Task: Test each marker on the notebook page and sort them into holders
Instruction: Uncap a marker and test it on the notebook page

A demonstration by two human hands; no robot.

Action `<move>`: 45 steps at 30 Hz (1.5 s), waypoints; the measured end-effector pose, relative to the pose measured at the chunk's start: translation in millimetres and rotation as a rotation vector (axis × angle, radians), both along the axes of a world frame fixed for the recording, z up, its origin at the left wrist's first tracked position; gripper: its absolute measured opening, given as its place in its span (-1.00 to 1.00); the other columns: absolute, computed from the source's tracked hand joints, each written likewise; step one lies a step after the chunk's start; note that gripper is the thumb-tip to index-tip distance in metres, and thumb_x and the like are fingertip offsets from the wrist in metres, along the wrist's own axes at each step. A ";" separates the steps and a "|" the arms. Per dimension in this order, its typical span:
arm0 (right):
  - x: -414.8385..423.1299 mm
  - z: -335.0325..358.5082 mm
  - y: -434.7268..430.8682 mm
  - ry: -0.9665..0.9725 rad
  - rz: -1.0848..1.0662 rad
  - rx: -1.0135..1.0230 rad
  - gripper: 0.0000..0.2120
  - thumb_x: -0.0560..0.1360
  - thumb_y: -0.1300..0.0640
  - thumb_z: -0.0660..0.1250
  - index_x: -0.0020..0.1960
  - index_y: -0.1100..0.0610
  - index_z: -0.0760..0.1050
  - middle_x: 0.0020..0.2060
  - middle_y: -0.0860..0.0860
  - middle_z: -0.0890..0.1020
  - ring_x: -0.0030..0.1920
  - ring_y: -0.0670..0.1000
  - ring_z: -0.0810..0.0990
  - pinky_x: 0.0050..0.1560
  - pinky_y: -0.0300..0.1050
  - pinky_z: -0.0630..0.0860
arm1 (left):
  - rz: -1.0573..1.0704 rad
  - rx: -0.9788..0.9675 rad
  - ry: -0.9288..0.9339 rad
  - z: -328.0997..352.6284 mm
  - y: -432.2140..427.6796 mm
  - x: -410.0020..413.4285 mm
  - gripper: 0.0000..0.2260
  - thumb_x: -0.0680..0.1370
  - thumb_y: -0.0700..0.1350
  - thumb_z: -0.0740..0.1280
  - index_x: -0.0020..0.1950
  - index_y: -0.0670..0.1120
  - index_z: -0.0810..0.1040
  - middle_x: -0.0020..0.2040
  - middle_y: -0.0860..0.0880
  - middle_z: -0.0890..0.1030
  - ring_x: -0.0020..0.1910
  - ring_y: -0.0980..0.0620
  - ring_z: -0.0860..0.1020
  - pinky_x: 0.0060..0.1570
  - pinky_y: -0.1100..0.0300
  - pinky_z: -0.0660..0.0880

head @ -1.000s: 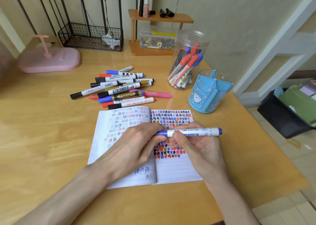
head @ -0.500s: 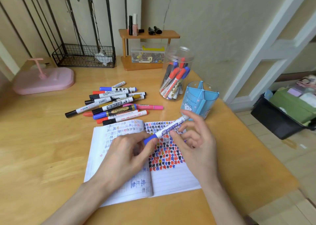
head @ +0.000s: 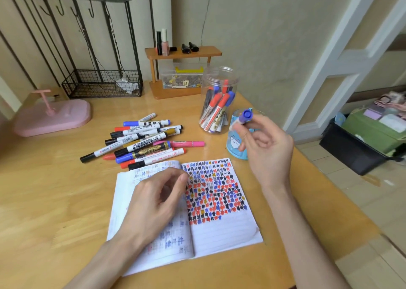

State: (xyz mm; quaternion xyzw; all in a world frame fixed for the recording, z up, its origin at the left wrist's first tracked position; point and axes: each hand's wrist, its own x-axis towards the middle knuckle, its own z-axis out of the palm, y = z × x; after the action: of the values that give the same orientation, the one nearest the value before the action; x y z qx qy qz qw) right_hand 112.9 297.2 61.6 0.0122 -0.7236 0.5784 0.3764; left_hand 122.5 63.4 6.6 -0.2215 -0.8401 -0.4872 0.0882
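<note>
Head view: the blue marker [head: 245, 116] has left the notebook [head: 219, 234]. The left hand [head: 158, 196] has let go of it and rests on the left page, fingers loosely curled round nothing. The right hand [head: 270, 148] alone pinches the marker, capped end up, over the blue holder [head: 236, 143] near the desk's [head: 55, 201] right edge, beside the clear jar [head: 217, 86]. This marker's test looks finished and it is being sorted. The loose pile [head: 142, 143] waits behind the notebook.
</note>
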 end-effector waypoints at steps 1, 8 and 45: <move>-4.5 4.2 3.6 0.007 -0.001 -0.006 -0.86 0.53 0.24 0.51 0.09 0.18 0.67 -0.19 0.06 0.72 -0.43 -0.02 0.55 -0.30 -0.22 0.53 | 0.001 -0.004 -0.001 -0.4 -0.1 -0.6 -0.84 0.67 0.06 0.28 -0.03 0.09 0.62 -0.32 0.19 0.57 -0.41 0.12 0.47 -0.36 0.33 0.34; -25.4 18.5 23.0 0.102 -0.049 -0.144 -0.86 0.54 0.23 0.51 0.06 0.24 0.63 -0.25 0.03 0.69 -0.41 0.02 0.57 -0.29 -0.14 0.53 | -0.028 -0.008 -0.003 -0.6 -0.9 -4.0 -0.84 0.62 0.10 0.29 0.05 0.10 0.63 -0.21 0.15 0.64 -0.35 0.06 0.55 -0.34 0.31 0.41; -85.6 -52.2 -38.5 -0.476 0.089 1.046 -0.68 0.56 -0.03 0.44 0.26 0.07 0.61 0.06 -0.04 0.60 0.12 0.00 0.47 0.31 0.06 0.42 | -0.017 -0.070 -0.011 -10.3 -7.5 -12.2 -0.82 0.63 -0.17 0.33 0.13 0.08 0.63 -0.14 0.16 0.66 -0.25 0.05 0.60 -0.25 0.27 0.48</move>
State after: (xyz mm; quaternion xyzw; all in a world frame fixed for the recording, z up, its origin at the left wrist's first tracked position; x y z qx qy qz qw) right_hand 27.2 258.8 9.3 0.0965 -0.9770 0.1456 0.1225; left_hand 110.3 56.0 -3.7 -0.2290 -0.8552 -0.4593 0.0717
